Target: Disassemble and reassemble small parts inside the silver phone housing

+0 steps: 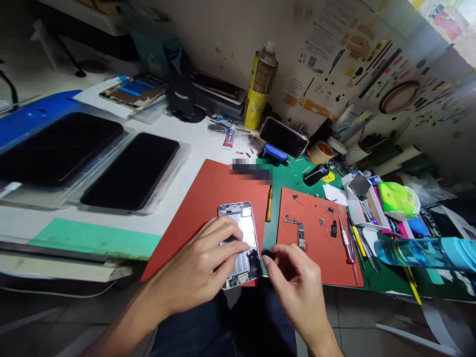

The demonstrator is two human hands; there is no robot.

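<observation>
Left hand [208, 260] spread on phone [245, 229], right hand [299, 277], hold unclear, red mats [193, 210], cluttered wall [336, 82]

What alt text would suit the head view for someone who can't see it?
A person's left hand lies across an opened phone on a red mat, with the right hand, partly curled, beside it. Small parts lie on a second red mat to the right; two dark-screened devices lie at left.

Dim left corners, washed-out upper right, stretched, blurred edges; white glare on the opened silver phone housing [246, 224]; one pixelated patch [251, 170].
</observation>
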